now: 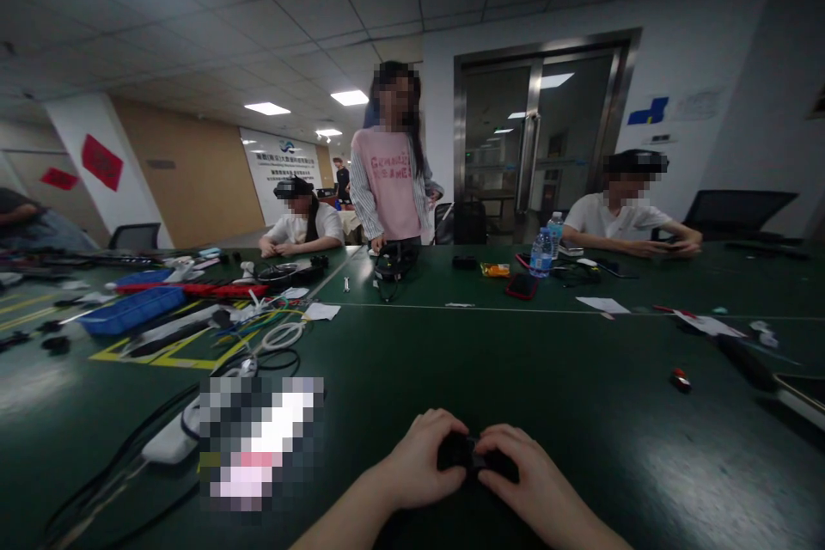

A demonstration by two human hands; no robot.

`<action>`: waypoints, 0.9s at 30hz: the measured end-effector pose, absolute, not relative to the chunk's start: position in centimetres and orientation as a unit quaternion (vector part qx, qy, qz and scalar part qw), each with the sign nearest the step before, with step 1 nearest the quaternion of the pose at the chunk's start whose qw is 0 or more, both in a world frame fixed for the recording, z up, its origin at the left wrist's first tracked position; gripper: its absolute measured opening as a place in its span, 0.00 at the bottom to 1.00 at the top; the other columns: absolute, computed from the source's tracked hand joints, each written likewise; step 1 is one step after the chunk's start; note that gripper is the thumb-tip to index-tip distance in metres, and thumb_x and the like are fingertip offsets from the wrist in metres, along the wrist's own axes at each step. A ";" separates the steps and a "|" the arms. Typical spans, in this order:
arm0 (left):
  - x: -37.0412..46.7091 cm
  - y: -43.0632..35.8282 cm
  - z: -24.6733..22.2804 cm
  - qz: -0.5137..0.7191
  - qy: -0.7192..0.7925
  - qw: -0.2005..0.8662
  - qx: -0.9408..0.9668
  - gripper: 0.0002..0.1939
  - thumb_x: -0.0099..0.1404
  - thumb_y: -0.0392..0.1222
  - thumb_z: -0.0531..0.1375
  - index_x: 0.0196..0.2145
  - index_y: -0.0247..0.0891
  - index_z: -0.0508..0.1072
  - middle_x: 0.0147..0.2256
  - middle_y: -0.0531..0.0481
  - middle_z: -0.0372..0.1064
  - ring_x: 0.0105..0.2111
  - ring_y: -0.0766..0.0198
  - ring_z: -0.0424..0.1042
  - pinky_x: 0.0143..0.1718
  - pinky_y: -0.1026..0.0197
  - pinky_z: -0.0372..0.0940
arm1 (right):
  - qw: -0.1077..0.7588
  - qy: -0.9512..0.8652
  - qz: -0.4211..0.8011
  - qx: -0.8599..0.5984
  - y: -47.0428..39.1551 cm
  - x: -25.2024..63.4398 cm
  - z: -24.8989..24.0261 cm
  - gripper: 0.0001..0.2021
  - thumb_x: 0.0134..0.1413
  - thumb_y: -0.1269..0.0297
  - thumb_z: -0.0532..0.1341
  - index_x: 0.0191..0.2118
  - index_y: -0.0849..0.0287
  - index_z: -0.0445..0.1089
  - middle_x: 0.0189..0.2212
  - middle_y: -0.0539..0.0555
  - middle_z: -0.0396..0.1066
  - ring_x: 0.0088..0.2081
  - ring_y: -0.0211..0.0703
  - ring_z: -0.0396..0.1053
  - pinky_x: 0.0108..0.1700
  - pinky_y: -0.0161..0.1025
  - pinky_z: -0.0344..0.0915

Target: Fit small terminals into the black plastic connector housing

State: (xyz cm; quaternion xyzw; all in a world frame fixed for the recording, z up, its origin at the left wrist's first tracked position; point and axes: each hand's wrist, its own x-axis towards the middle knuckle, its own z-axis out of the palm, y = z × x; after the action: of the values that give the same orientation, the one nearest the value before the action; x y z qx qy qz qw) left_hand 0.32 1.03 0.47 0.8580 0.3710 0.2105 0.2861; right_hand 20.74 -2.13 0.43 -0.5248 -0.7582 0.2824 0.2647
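Observation:
A small black object point(473, 450) lies between my hands, low in the view and right of centre, over the dark green table point(400, 369). My left hand point(426, 457) grips its left side with thumb and fingers. On its right side, my right hand point(525, 466) holds it with thumb and bent fingers. The object's shape is hard to make out against the dark table. Left of my left hand lies a bright, pixelated flat item point(267, 443), beside a white power strip point(173, 438).
A blue tray point(132, 311), cables point(284, 335) and tools lie at the left. Bottles point(541, 253), a red-edged phone point(522, 285) and papers point(602, 305) are across the table. A small red item point(680, 379) lies right. One person stands opposite; others sit.

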 end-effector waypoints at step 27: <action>0.2 1.1 0.5 0.201 0.381 0.298 0.852 0.21 0.52 0.36 0.61 0.45 0.44 0.65 0.44 0.50 0.62 0.44 0.58 0.61 0.46 0.57 0.57 | 0.409 -0.667 0.305 -0.542 -2.2 21.4 1.9 0.13 0.50 0.60 0.59 0.43 0.53 0.69 0.39 0.51 0.73 0.44 0.47 0.68 0.48 0.43 0.62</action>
State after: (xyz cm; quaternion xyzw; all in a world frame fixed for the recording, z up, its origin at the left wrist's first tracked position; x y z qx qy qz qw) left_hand 0.22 1.05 0.54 0.8518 0.3810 0.2008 0.2981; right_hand 21.39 -2.17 1.88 -0.5425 -0.6673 0.3049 0.4093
